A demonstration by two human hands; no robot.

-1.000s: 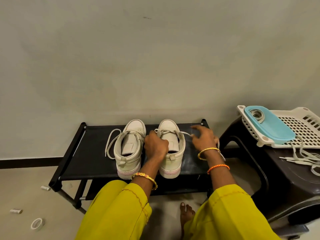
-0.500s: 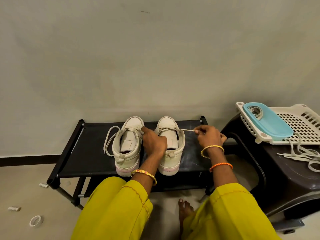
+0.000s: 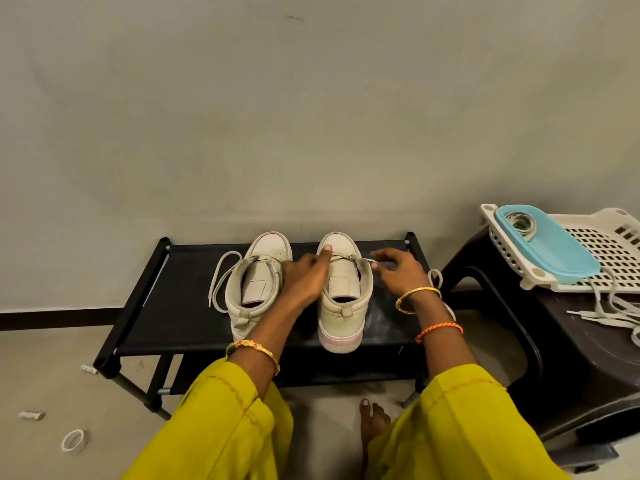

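Two cream high-top sneakers stand side by side on a black shoe rack (image 3: 180, 306), toes toward the wall. My left hand (image 3: 304, 275) lies between them; its thumb pins the lace (image 3: 349, 258) down on the front of the right sneaker (image 3: 343, 306), and the other fingers curl down beside that shoe. My right hand (image 3: 401, 271) hovers just right of this sneaker, with the lace's free end between its thumb and forefinger tips. The left sneaker (image 3: 256, 289) has a loose lace loop (image 3: 221, 282) hanging off its left side.
A dark plastic stool (image 3: 571, 358) stands at the right, carrying a white perforated basket (image 3: 616, 254), a blue tray (image 3: 554, 251) with coiled lace, and loose laces (image 3: 616, 313). A tape roll (image 3: 73, 439) and a small tube (image 3: 32, 415) lie on the floor at left. My bare foot (image 3: 372, 420) is under the rack's front.
My right hand came back in toward the right sneaker, so the lace is no longer stretched out. My left hand's thumb shifted onto the lace at that shoe's front.
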